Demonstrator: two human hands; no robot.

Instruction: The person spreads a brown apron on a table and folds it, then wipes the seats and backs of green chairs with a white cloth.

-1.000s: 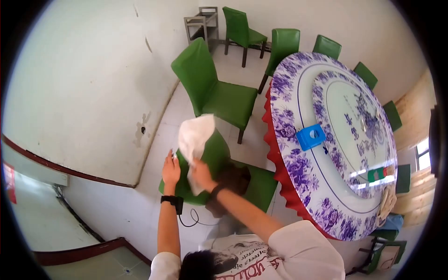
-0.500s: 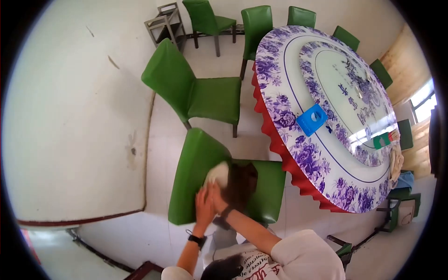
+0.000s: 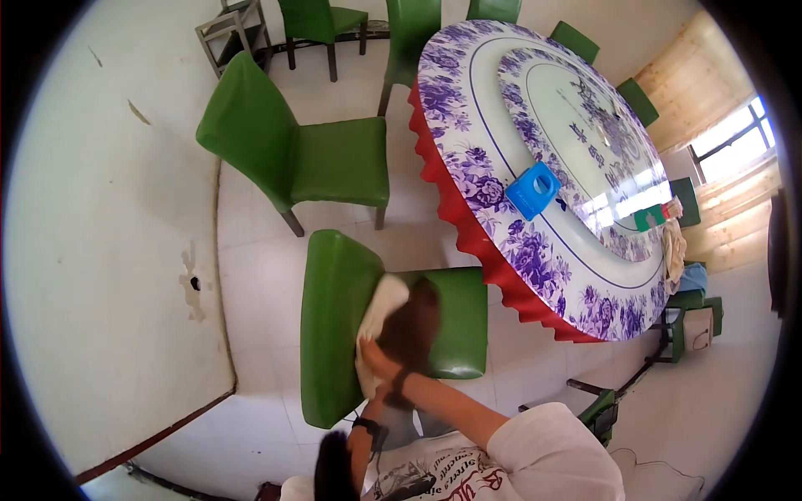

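A green padded chair (image 3: 338,317) stands in front of me. A cream cloth (image 3: 386,302) lies along the crease between its backrest and seat. My right hand (image 3: 378,357) grips the cloth, with a dark band on its wrist. My left hand (image 3: 382,407) is low beside my right wrist, near the cloth's lower end. Its fingers are mostly hidden, so I cannot see whether it holds the cloth. On the seat, right beside the cloth, is a blurred dark brown shape (image 3: 415,321), too smeared to name.
A round table (image 3: 547,259) with purple flowers, a glass turntable (image 3: 585,150) and a red skirt is at the right. It bears a blue box (image 3: 533,190) and a green packet (image 3: 649,218). Another green chair (image 3: 338,159) stands ahead, and a wall (image 3: 117,250) lies left.
The hands were together on the cloth. Now my left hand is lower, by my right wrist, and more of the cloth shows along the crease. The whole view has shifted.
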